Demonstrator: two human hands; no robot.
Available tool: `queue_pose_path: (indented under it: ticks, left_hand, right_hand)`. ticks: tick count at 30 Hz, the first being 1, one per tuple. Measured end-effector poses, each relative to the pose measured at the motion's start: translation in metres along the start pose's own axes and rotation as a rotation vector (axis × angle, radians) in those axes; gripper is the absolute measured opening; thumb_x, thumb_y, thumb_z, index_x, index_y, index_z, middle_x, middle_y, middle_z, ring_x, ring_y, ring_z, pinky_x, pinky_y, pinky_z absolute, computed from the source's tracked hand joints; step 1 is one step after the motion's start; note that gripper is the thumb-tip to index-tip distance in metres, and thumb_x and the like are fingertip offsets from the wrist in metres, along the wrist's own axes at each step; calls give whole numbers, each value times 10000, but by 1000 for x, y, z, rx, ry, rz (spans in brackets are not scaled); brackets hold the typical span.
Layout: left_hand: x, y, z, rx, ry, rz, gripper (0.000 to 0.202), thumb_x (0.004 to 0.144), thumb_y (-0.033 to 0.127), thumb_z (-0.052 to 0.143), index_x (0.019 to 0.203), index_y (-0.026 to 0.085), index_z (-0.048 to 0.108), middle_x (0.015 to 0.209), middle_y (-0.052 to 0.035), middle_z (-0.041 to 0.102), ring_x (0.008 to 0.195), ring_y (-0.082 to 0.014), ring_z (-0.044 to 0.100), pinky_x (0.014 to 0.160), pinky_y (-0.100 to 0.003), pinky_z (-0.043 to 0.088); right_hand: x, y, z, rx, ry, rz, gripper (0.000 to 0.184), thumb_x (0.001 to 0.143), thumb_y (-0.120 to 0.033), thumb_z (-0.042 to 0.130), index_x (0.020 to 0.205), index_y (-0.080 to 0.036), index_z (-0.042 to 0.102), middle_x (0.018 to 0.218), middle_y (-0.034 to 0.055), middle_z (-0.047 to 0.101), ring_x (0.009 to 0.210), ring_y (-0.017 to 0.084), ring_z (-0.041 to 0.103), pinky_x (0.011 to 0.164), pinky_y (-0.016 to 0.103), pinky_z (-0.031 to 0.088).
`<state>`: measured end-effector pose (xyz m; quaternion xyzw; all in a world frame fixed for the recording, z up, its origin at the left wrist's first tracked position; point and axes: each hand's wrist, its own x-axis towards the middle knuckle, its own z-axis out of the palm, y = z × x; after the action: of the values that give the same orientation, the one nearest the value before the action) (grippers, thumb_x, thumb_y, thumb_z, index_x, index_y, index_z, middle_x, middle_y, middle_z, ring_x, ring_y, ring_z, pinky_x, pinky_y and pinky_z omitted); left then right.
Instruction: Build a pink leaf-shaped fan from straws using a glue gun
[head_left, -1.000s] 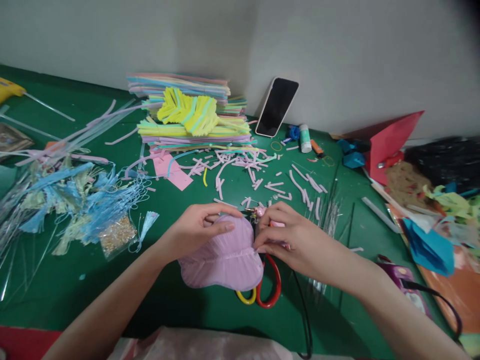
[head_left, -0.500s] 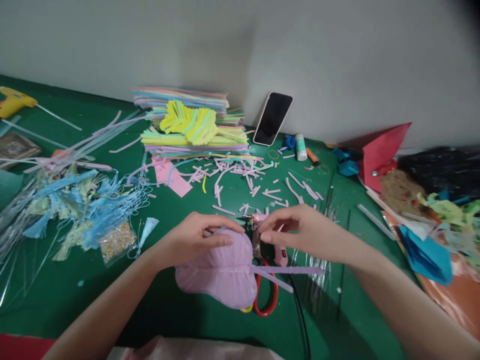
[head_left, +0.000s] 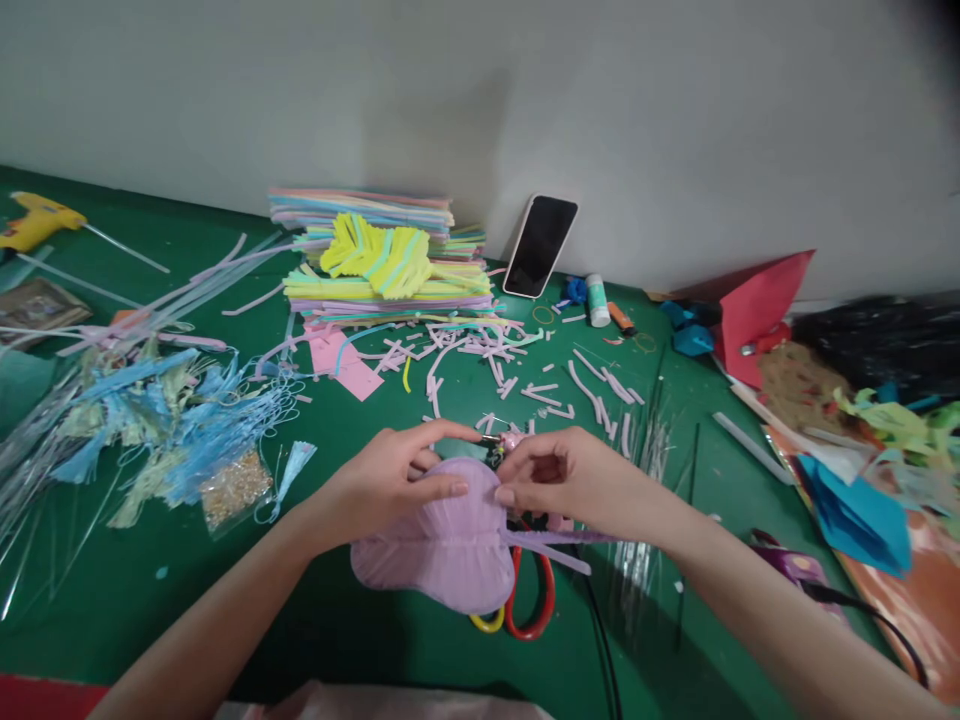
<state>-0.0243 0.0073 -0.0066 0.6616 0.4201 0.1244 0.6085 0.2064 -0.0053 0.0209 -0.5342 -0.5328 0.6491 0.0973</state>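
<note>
A lilac, lobed shape made of pipe cleaners laid side by side (head_left: 431,560) hangs just over the table, with two loose stems running out to the right. Its upper edge is gripped by my left hand (head_left: 390,475), thumb on the front and index finger stretched along the top. At its upper right edge, my right hand (head_left: 562,480) is closed in a pinch, thumb against the rim; whether it holds something small there is hidden. Below the shape lie scissors with red and yellow handles (head_left: 550,600). A pink glue gun (head_left: 512,438) is mostly covered by my right hand.
Bundled pipe cleaners (head_left: 390,300) and a phone (head_left: 541,245) stand at the back. Lilac offcuts (head_left: 499,360) litter the middle. Blue tassels (head_left: 217,430) and a yellow glue gun (head_left: 41,222) are left; thin wires (head_left: 645,500), blue paper (head_left: 855,515) and a black bag (head_left: 892,340) right.
My right hand has moved slightly left and down, from above the glue gun to the lilac shape's right edge. My left hand keeps its hold, its index finger now straighter.
</note>
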Motion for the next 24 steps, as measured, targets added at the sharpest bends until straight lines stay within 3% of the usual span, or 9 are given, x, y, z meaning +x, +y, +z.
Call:
queue_pose_path:
  ticks: [7,9,11,14,15,18,21,24]
  left_hand:
    - [1,1,2,-39,7,-8,413,844,441,613,1209,255,554,502,105,287,480,-90,245,464,-221,130]
    - [1,0,1,-45,6,-16,421,840,443,617,1211,257,552,499,105,296,475,-90,251,463,-219,131]
    - [1,-1,0,-59,2,-26,436,829,457,624,1208,254,551,504,102,315,469,-91,267,458,-217,137]
    - [1,-3,-2,-81,13,-38,439,824,479,623,1193,252,556,514,98,326,465,-91,271,455,-217,144]
    - [1,-3,-2,-80,24,-40,431,827,481,620,1187,254,559,512,98,316,465,-91,263,457,-218,141]
    - [1,-4,-4,-58,50,-47,409,832,481,613,1176,264,566,502,100,270,470,-94,232,468,-226,125]
    - [1,-4,-4,-42,42,-43,405,836,477,607,1180,266,566,501,100,262,473,-96,223,471,-229,122]
    - [2,-3,-2,-32,20,-26,405,833,466,612,1177,258,567,510,98,277,477,-96,243,470,-227,130]
  right_hand:
    - [4,6,16,-48,111,-16,258,724,-424,734,727,-181,648,603,-25,613,531,98,548,463,208,403]
    - [3,8,17,-87,156,-45,245,758,-412,702,719,-177,649,620,-19,604,565,106,564,494,218,424]
    - [-1,7,13,-76,127,-49,260,730,-406,732,823,-172,671,734,7,651,651,129,613,578,245,484]
    - [-12,3,-1,15,55,-58,693,590,-390,841,1197,-194,572,1069,70,661,881,193,653,738,305,536]
    - [-17,1,-7,22,89,-77,739,597,-409,836,1241,-206,535,1093,75,649,907,200,645,749,312,534]
    - [-28,-4,-20,-106,330,-174,349,833,-527,601,980,-211,612,828,30,625,750,158,590,662,280,487]
    - [-31,-6,-22,-280,506,-246,443,943,-535,386,673,-211,520,630,-7,495,594,125,465,567,264,405]
    - [-24,-6,-13,-338,439,-168,434,914,-506,461,599,-211,514,564,-15,483,534,118,445,500,259,372]
